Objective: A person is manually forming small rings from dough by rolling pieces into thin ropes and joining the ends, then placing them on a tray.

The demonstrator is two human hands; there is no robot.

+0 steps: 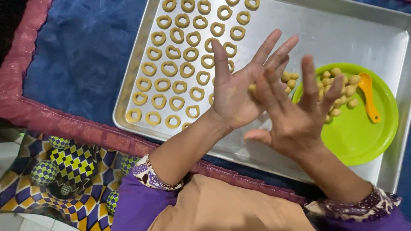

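Observation:
My left hand (233,92) and my right hand (295,115) are pressed palm to palm above a silver baking tray (342,38), fingers straight and spread. A sliver of a yellow dough piece (252,88) shows between the palms. On the left half of the tray lie several rows of yellow dough rings (180,68). To the right, on the tray, a green plate (359,137) holds a heap of small dough balls (338,85) and an orange spoon (369,96). A few loose dough balls (290,79) lie beside the plate, behind my fingers.
The tray rests on a blue cloth (81,55) with a pink border (51,122). A patterned fabric in yellow, green and purple (68,171) lies at the lower left. My purple sleeves and a tan garment fill the bottom edge.

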